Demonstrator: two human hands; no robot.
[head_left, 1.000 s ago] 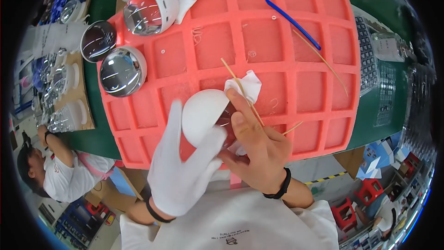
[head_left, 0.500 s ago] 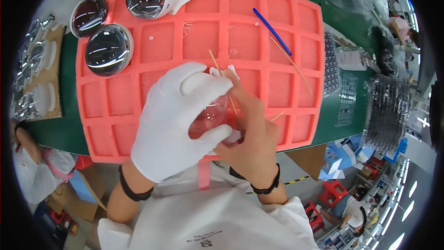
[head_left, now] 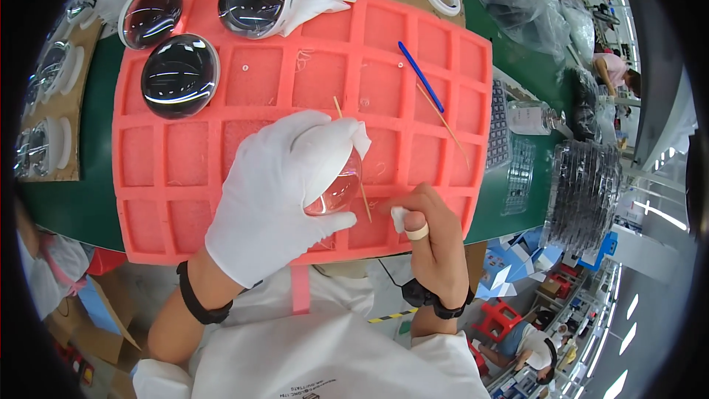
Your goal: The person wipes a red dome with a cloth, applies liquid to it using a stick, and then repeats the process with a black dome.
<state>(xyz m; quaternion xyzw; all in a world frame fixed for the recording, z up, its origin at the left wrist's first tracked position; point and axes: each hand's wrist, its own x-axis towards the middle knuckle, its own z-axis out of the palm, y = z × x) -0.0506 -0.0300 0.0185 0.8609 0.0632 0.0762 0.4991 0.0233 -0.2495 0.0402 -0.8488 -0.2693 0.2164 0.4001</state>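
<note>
My left hand [head_left: 264,196], in a white glove, curls its fingers and thumb around a clear dome [head_left: 341,191] above the pink foam tray [head_left: 219,129]. The glove covers much of the dome. My bare right hand [head_left: 439,255] is apart from the dome, to its right. Its fingers are closed on a small white wipe [head_left: 399,219], and a pale band circles one digit. A thin wooden stick [head_left: 365,199] shows beside the dome, partly hidden by the glove.
Dark glossy domes [head_left: 179,77] and a dome in a white housing [head_left: 255,6] sit at the tray's far left, beside a crumpled white cloth [head_left: 325,6]. A blue stick [head_left: 421,77] and another wooden stick [head_left: 445,129] lie right. Beyond stand a bottle [head_left: 530,118] and stacked plastic trays [head_left: 587,192].
My right hand has pulled away from the dome, toward the right and nearer me, with the white wipe in its fingers. My left hand still grips the dome. The view has shifted slightly.
</note>
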